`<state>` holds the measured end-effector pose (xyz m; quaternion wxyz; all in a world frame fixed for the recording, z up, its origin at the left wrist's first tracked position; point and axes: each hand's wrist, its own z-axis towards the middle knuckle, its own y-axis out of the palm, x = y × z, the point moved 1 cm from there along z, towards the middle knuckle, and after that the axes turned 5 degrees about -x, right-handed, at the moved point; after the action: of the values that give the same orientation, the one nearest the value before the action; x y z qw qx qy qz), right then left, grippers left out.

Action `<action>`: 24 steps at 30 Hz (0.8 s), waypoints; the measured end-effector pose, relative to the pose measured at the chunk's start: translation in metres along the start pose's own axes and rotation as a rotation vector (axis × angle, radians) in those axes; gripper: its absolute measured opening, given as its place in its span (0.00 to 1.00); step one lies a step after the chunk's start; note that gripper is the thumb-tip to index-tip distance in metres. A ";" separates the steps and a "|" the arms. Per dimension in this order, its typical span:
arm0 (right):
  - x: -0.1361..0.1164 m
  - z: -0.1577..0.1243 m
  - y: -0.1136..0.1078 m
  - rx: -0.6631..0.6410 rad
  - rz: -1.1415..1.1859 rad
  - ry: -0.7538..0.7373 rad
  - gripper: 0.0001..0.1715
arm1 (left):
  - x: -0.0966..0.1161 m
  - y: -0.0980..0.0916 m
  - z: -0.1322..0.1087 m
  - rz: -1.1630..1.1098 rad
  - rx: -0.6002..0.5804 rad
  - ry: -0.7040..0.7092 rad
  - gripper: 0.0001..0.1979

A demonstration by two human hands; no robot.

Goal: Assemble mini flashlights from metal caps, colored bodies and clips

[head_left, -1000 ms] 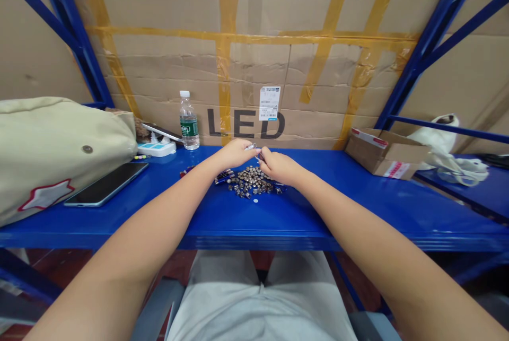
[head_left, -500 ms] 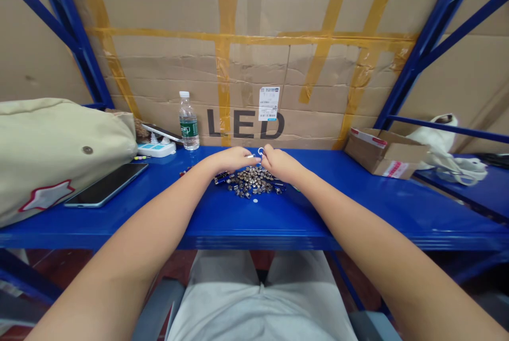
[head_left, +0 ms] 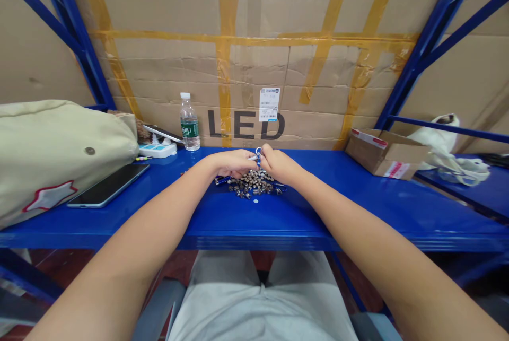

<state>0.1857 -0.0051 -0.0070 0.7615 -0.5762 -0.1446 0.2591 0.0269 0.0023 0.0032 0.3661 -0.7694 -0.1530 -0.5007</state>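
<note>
Head view: the left hand (head_left: 235,162) pinches a small pale piece (head_left: 253,158), mostly hidden in its grasp, and the right hand (head_left: 278,166) holds a whitish ring (head_left: 258,150) that rises between the two; whether piece and ring touch, I cannot tell. Both hands are close together above the counter (head_left: 254,219), over a heap of small metal parts (head_left: 248,187). One white disc (head_left: 255,201) lies just in front, and a bottle (head_left: 190,124) stands upright behind, to the left
</note>
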 end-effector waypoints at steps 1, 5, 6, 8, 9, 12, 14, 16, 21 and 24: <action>0.000 0.000 0.000 0.003 0.009 -0.004 0.10 | 0.000 0.001 0.000 0.035 0.011 0.008 0.11; 0.004 0.001 0.003 -0.003 0.034 -0.018 0.10 | -0.001 0.000 0.004 0.387 0.177 0.099 0.04; 0.005 0.002 0.004 -0.004 0.038 -0.020 0.10 | -0.001 -0.001 0.006 0.513 0.261 0.113 0.03; 0.008 0.003 0.006 -0.004 0.045 -0.019 0.10 | -0.002 -0.002 0.009 0.755 0.449 0.107 0.03; 0.009 0.003 0.007 -0.005 0.050 -0.020 0.10 | -0.002 -0.002 0.010 0.857 0.531 0.092 0.02; 0.012 0.004 0.009 -0.008 0.076 -0.014 0.09 | -0.001 0.002 0.011 1.089 0.674 0.022 0.06; 0.013 0.006 0.011 -0.008 0.101 -0.005 0.08 | 0.001 0.008 0.011 1.189 0.713 -0.022 0.10; 0.015 0.007 0.012 -0.004 0.138 0.002 0.06 | 0.003 0.013 0.011 1.245 0.726 -0.058 0.11; 0.018 0.011 0.017 0.007 0.226 0.022 0.07 | 0.006 0.019 0.011 1.275 0.714 -0.084 0.10; 0.016 0.011 0.018 0.007 0.259 0.026 0.07 | 0.007 0.020 0.010 1.280 0.710 -0.095 0.11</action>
<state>0.1890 0.0167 -0.0224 0.7256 -0.5906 -0.0580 0.3483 0.0487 -0.0050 -0.0006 0.8070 -0.5641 0.1578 -0.0752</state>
